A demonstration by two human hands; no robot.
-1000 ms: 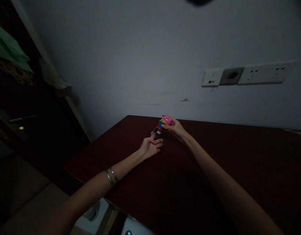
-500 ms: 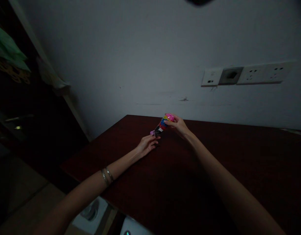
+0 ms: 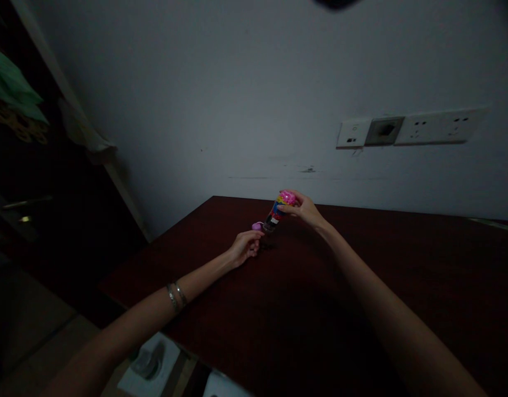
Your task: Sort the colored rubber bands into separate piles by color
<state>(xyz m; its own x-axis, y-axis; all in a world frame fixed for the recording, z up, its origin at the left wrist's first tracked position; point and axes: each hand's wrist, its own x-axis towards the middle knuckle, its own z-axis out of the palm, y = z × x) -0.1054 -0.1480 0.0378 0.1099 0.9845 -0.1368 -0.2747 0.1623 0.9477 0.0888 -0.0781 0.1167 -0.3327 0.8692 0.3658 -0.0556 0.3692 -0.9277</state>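
A clear bottle (image 3: pixel 274 214), packed with pink, yellow, blue, red and black layers of small pieces, is tilted with its mouth end down to the left. My right hand (image 3: pixel 305 210) is closed around its upper, pink end. By the lower end is a purple cap (image 3: pixel 257 226), which seems joined to the bottle. Just under that end, my left hand (image 3: pixel 246 245) has its fingers drawn together in a pinch; what they hold, if anything, is too small to tell. Small dark bits (image 3: pixel 267 246) lie on the tabletop beside the left fingers.
The dark red-brown table (image 3: pixel 320 309) meets a pale wall, which carries a row of sockets (image 3: pixel 436 127). Below the table's front left edge stand a clear container (image 3: pixel 146 364) and a white object (image 3: pixel 224 384). A dark door (image 3: pixel 71 182) is at left.
My left fingers have closed together and drawn slightly left and down from the bottle's mouth. Less black shows at the bottle's lower end, and dark bits now show on the table.
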